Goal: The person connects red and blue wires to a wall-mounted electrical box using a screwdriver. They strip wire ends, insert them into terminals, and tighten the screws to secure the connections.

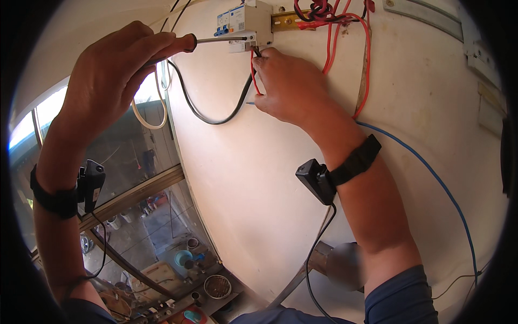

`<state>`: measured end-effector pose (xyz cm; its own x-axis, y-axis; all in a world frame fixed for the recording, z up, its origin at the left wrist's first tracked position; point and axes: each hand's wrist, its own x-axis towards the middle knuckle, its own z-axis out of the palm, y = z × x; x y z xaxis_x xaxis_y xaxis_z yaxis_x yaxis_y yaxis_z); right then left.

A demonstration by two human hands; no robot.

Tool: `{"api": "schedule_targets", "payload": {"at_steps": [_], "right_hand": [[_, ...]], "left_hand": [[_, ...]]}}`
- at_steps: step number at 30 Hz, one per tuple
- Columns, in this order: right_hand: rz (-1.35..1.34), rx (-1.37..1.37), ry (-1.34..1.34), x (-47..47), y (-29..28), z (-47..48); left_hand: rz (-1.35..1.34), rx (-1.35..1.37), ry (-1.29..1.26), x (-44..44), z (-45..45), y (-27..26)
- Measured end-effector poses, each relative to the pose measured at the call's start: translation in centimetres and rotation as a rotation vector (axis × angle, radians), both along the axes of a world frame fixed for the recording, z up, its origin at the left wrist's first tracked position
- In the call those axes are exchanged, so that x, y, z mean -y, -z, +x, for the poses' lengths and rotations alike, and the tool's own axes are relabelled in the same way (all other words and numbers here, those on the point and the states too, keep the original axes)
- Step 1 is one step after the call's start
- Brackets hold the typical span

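Note:
My left hand (111,73) grips the handle of a screwdriver (220,39), whose tip is at a terminal screw on the lower part of a white circuit breaker (243,22). The breaker, with blue toggles, sits on a brass-coloured DIN rail (289,21) on the wall. Just below it, my right hand (283,83) pinches the end of a black cable (218,121) near the terminals. A red wire (253,75) runs down from the breaker into the fingers of that hand. The end of a blue wire (250,103) sticks out beside them.
Bundled red and black wires (323,14) hang at the rail's right. Another length of blue wire (429,162) curves down the wall. A white cable loop (151,125) hangs by the window (137,190) at left. Metal strips (425,18) are fixed at upper right.

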<state>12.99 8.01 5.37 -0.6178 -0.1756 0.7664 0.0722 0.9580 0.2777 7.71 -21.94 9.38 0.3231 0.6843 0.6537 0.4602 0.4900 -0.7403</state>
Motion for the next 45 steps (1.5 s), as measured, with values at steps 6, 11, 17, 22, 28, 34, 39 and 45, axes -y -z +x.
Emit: {"api": "schedule_targets", "payload": {"at_steps": [6,11,17,22,28,34,39,45], "right_hand": [[-0.012,-0.018,0.001,0.1,0.1,-0.1],[-0.008,-0.033,0.002,0.1,0.2,-0.2],[-0.010,-0.066,-0.031,0.2,0.3,-0.1],[0.004,-0.073,-0.023,0.1,0.5,-0.2],[0.011,-0.072,-0.015,0.0,0.5,-0.5],[-0.001,-0.053,-0.024,0.1,0.4,-0.3],[-0.035,-0.048,-0.049,0.2,0.3,-0.1],[-0.023,-0.045,-0.018,0.2,0.4,-0.3]], "left_hand": [[0.380,1.351,0.244,0.6,1.2,0.2],[0.129,0.466,-0.001,0.9,-0.3,-1.3],[-0.044,-0.025,0.118,-0.3,0.8,-1.2],[0.278,1.181,-0.073,-0.8,2.6,-1.9],[0.057,0.602,-0.070,-0.1,0.8,-2.1],[-0.096,-0.173,-0.162,-0.5,1.7,-2.5],[0.227,1.253,-0.088,-0.2,2.5,-3.0],[-0.052,0.069,-0.119,-0.3,0.5,-2.7]]}}
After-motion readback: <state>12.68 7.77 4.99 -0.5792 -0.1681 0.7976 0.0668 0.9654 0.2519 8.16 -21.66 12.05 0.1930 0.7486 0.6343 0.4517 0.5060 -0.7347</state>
